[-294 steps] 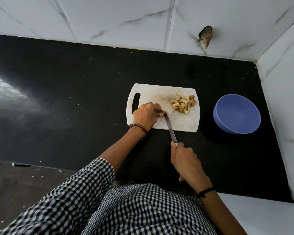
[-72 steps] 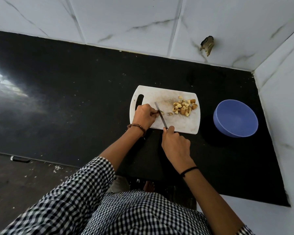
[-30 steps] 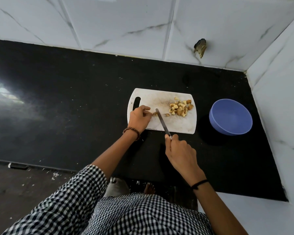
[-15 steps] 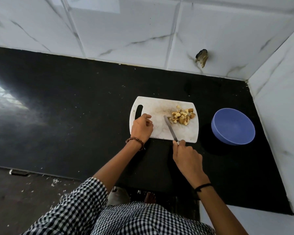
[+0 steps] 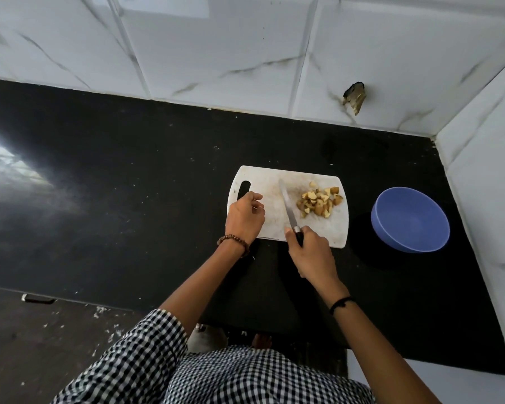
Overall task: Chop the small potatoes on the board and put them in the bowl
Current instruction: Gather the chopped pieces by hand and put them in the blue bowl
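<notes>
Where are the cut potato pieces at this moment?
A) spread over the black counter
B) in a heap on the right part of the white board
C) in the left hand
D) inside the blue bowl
B: the potato pieces lie heaped on the right part of the white board, just right of the knife, and the blue bowl holds nothing.
</notes>
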`<state>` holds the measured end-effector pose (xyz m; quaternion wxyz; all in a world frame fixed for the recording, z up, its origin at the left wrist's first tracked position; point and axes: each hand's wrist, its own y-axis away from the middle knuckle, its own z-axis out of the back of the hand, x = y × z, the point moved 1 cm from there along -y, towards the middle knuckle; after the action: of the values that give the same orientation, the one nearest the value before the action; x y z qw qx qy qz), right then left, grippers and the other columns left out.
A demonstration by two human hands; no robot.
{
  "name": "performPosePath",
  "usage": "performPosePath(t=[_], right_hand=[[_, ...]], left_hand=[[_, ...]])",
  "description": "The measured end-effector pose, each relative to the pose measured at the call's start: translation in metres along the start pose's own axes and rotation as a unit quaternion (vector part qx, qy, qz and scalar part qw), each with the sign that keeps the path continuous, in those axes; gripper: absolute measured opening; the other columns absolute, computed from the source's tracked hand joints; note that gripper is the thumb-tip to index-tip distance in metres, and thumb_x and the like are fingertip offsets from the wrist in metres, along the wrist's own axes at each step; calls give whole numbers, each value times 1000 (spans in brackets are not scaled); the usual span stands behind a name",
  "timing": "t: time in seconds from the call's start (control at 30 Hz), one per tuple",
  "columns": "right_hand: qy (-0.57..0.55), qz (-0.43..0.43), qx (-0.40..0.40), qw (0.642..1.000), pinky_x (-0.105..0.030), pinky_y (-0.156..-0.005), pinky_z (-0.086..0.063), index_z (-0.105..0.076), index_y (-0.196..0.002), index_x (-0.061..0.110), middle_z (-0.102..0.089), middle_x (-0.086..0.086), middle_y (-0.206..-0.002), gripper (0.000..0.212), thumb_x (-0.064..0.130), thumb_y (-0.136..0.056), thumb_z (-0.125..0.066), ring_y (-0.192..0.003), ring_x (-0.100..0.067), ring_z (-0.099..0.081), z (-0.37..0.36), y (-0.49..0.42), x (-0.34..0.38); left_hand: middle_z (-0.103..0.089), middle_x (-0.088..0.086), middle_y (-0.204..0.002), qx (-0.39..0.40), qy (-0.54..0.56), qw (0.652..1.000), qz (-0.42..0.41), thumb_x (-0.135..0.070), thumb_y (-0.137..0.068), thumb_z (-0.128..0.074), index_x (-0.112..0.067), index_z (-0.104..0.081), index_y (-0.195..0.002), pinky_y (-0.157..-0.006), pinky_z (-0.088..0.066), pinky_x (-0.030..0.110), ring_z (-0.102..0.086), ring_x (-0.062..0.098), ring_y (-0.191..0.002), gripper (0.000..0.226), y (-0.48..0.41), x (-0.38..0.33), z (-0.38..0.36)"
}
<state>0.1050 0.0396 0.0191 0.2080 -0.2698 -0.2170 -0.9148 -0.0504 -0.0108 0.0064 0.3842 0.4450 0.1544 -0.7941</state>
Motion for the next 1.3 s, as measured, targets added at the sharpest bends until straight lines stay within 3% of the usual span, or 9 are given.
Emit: performPosePath(t=[0.23,0.4,0.67,0.83,1.03,1.2,1.3], right_hand=[[31,7,21,999,-41,-78,-55,-64,-99,16,-69,-5,-86,52,58,-99,-35,-83,-26,-67,-22,-32,42],[51,38,21,998,-36,-70,-52,-64,-99,13,-67,-5,-91,39,49,-99,-49,-87,-26,-65,-30,-43,55],[68,89,0,994,-35,-82,-54,-55,-117,6,-61,-10,-111,36,34,-95,-62,-102,-25,-60,-31,-41,59],[55,93,-10,994,-37,-79,-55,-56,-111,8,-61,-9,-107,32,35,-96,-61,-97,-25,-61,-28,-43,56],[57,96,-51,992,-37,-73,-54,-56,-111,15,-64,-3,-104,29,41,-98,-55,-94,-21,-61,-11,-50,43],[69,90,-115,987,-35,-82,-53,-58,-110,18,-62,2,-107,26,39,-96,-59,-101,-16,-57,15,-61,29],[114,102,-144,978,-36,-95,-46,-58,-114,18,-58,-2,-119,35,41,-89,-67,-116,-21,-49,32,-77,10]], left_hand=[[-67,0,-100,-8,4,1000,12,-11,-90,-56,-15,-61,-116,-84,-54,26,-63,9,-91,27,-9,11,8],[-66,-5,-96,-21,1,1000,17,-9,-88,-55,-16,-63,-114,-82,-54,26,-63,6,-88,28,-13,16,13],[-68,-7,-97,-36,-29,999,7,-10,-88,-54,-20,-63,-113,-80,-56,30,-64,6,-88,28,-18,17,11],[-68,-8,-100,-25,-55,998,-6,-12,-87,-54,-21,-63,-112,-75,-56,34,-63,9,-88,28,-19,12,8],[-65,-10,-101,-32,-106,990,-81,-13,-89,-53,-22,-62,-111,-69,-50,24,-59,6,-89,26,-19,0,-2],[-64,-4,-106,29,-82,988,-128,-7,-86,-55,-17,-62,-113,-79,-53,27,-59,8,-95,30,-29,-20,-19],[-57,-2,-121,117,-93,978,-144,-5,-83,-57,-17,-56,-125,-93,-49,26,-53,11,-112,44,-37,-32,-29]])
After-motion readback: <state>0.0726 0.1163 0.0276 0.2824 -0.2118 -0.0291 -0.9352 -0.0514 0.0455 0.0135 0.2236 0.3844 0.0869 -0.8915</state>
